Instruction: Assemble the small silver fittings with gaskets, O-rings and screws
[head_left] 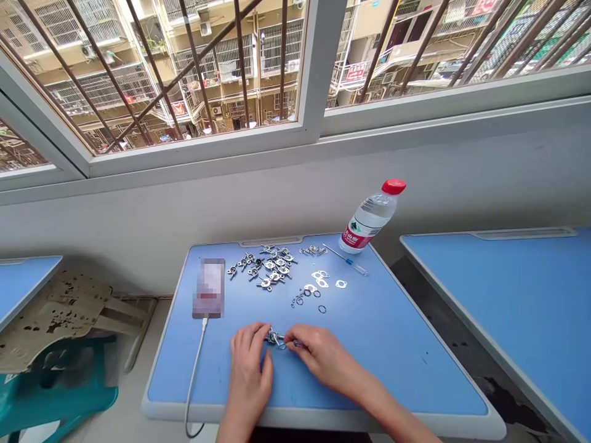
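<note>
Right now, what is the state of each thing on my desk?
Bottle: standing, red cap on.
Phone: lying flat, cable plugged in.
Thin tool: lying flat.
Screws: loose, grouped.
Plates: loose, lying flat.
Rings: loose, scattered.
Metal parts: loose, bunched together.
Held part: between both hands.
Left hand: fingers at held part, grip unclear.
Right hand: pinching at held part.
</note>
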A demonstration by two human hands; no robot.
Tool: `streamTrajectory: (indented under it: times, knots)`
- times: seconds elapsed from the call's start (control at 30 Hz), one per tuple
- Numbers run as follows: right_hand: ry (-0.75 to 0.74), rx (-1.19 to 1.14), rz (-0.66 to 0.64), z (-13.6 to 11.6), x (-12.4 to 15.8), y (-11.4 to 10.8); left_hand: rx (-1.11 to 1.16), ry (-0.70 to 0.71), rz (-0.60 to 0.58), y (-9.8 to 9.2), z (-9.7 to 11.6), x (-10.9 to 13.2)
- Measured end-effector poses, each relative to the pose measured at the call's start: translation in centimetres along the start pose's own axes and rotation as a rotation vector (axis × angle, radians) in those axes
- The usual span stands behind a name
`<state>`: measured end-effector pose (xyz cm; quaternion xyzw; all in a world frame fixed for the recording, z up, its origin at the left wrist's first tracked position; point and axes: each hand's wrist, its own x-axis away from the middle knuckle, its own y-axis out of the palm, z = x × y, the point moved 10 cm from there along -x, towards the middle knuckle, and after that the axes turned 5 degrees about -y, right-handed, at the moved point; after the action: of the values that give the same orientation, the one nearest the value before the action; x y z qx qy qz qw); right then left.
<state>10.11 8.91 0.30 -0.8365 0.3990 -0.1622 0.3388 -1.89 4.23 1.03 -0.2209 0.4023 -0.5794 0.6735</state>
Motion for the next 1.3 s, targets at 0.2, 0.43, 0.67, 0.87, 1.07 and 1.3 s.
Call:
streamTrajectory:
  times: [0.2,0.43,0.67,0.87,1.07,1.3]
  knots:
    - [0.003,0.037,-0.043,-0.3,-0.6,0.3,0.003,-0.014,-0.059,1.3,-0.1,-0.3]
    - [0.024,0.050,-0.044,0.1,-1.3,0.3,0.036,-0.027,-0.065,1.3,0.2,-0.4]
    - [0.101,0.052,-0.067,0.5,-2.3,0.4,0.027,-0.015,-0.054,1.2,0.5,-0.5]
    - [0.158,0.068,-0.065,1.6,-1.8,-0.9,-0.041,0.026,0.023,0.7,0.8,-0.4]
    - [0.156,0.163,-0.175,2.0,-0.7,-0.8,-0.078,0.033,0.043,0.8,0.9,-0.5]
    - [0.125,0.189,-0.137,1.9,-0.8,-0.3,-0.065,0.025,0.036,0.8,1.0,-0.8]
